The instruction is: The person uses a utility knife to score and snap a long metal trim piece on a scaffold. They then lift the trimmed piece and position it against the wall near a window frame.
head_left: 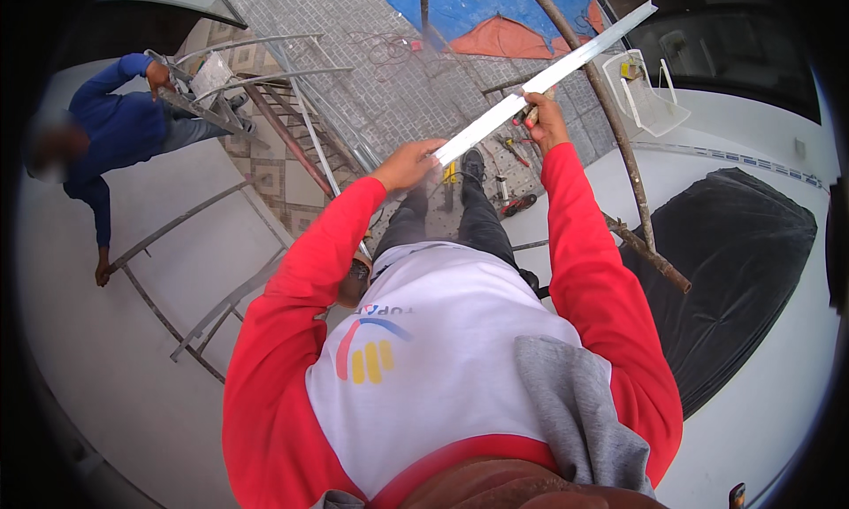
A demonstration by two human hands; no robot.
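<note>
A long, thin, silvery metal channel runs aslant in front of me, its far end up to the right. My left hand is closed on its near end. Further along, my right hand is closed against the channel's side, fingers at its edge. That hand also has a red-handled hand tool in it; the tool's jaws are hidden, so its exact kind cannot be told. Beneath the channel, my shoe shows on a speckled platform, with a yellow tool beside it.
Rusty scaffold pipes rise close on my right. Pliers and a red-and-black tool lie on the platform. A co-worker grips metal frames at left. Below are a blue tarp, a white chair and a black-covered object.
</note>
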